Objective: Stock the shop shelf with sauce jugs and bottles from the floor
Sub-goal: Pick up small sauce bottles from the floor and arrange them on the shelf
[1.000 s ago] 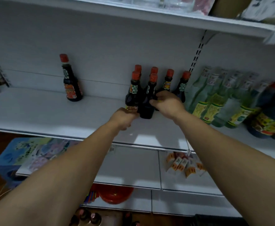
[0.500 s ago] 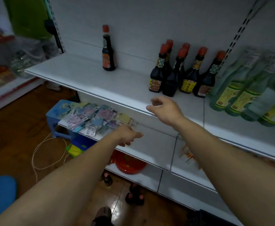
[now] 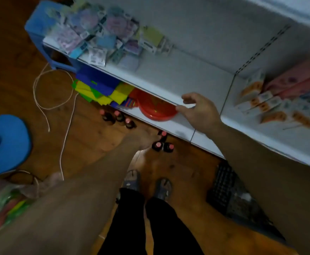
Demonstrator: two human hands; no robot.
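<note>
Bottles: six dark sauce bottles (image 3: 120, 117) with red caps stand on the floor (image 3: 95, 137) by the shelf foot; three in one cluster, three more (image 3: 162, 144) at its 4 o'clock.
Left hand: left hand (image 3: 141, 139) is low, just beside the second cluster; blurred, grip cannot be told.
Right hand: right hand (image 3: 199, 109) is open and empty, fingers spread, over the shelf edge.
Bowl: red bowl (image 3: 156, 110) on the bottom shelf, at 9 o'clock of the right hand; contents unclear.
Shelf: white shelf (image 3: 169, 78) carries packets (image 3: 99, 37) at its left end and small boxes (image 3: 264, 103) at right.
Crate: black crate (image 3: 227, 192) at 3 o'clock of the feet (image 3: 147, 184); contents unclear.
Floor: brown wood, with a white cord (image 3: 45, 96) and a blue stool (image 3: 3, 144) at 9 o'clock.
</note>
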